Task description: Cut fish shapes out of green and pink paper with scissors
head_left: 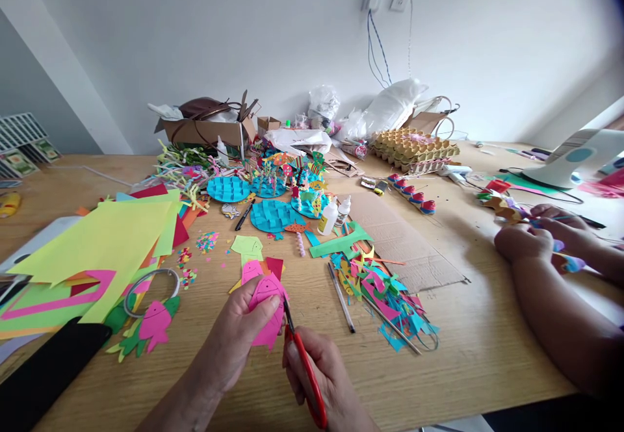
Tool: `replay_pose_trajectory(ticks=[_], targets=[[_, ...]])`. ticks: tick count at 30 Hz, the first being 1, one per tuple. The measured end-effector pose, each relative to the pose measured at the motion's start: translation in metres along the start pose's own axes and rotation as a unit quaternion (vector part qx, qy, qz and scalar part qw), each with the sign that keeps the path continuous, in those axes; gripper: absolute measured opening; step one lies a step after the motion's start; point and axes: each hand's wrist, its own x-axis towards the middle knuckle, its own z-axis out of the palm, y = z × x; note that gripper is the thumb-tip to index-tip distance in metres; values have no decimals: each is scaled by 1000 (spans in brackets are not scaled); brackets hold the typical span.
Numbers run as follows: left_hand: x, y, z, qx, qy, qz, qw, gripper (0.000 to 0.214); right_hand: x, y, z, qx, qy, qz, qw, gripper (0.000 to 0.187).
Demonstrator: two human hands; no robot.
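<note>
My left hand [238, 334] pinches a pink paper fish [266, 308] low in the middle of the view, thumb on top of the paper. My right hand [324, 380] grips red-handled scissors [305, 367], whose blades reach up to the right edge of the pink fish. Both hands hover just above the wooden table [487, 328]. Another pink fish with green paper bits [153, 325] lies to the left of my left hand.
Sheets of coloured paper [107, 240] are stacked at left. A heap of paper scraps [385, 295], a pencil [341, 299], glue bottles [329, 216] and blue paper discs [273, 214] lie ahead. Another person's hands [541, 234] work at right. Cardboard boxes [209, 130] and an egg tray [414, 147] stand behind.
</note>
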Motion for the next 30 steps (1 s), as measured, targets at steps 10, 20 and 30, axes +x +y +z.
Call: replay_pose_trajectory(ticks=[10,20,30], targets=[[1,8,-8,24,-40,-56,997,16,-4,7,-9,-85,3,3,996,49],[3,7,-13,26,-75,-63,995,17,-6,13,-13,-107,3,1,994,47],[3,10,-16,48,-105,-58,992,15,-5,-5,-18,-151,-33,-9,988,50]])
